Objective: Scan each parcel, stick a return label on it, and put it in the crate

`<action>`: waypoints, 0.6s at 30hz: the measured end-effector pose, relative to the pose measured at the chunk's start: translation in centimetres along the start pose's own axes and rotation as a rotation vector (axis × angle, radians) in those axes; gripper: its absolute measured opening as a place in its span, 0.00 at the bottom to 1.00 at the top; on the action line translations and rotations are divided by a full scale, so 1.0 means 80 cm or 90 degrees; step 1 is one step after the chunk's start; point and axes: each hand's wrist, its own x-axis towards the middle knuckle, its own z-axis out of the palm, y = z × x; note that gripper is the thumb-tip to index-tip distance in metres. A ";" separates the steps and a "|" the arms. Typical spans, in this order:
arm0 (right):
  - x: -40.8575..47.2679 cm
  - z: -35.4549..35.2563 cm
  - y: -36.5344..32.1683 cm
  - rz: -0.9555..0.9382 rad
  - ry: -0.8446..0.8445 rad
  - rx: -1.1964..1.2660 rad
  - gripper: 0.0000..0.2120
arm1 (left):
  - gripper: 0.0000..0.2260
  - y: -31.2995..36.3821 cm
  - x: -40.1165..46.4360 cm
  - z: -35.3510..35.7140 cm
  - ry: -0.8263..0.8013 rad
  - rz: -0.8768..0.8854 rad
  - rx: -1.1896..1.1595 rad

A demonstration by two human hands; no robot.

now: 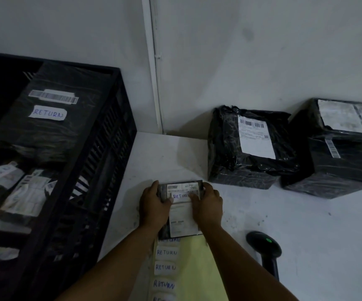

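A small parcel (181,210) is lying flat on the white desk (284,224), just in front of the yellow sheet (195,268) of return stickers (166,253). The left hand (154,206) is gripping the parcel's left side, with the thumb on top. The right hand (208,206) is holding the right side, and its thumb is pressing on a "RETURN" label (181,196) on the parcel. The black crate (102,148) is sitting to the left with parcels inside. The scanner (264,246) is lying on the desk to the right. Three bigger black parcels (247,148) are waiting by the wall.
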 end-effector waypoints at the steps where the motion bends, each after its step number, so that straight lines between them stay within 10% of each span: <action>1: 0.000 -0.002 0.000 0.001 -0.005 -0.001 0.25 | 0.37 0.001 -0.001 -0.001 -0.002 -0.002 -0.007; 5: 0.001 -0.009 -0.001 0.013 -0.031 -0.030 0.35 | 0.39 0.003 -0.001 -0.006 -0.033 -0.018 -0.056; 18: -0.006 -0.011 0.000 0.042 0.013 0.021 0.19 | 0.28 0.001 -0.007 -0.008 -0.059 0.005 -0.024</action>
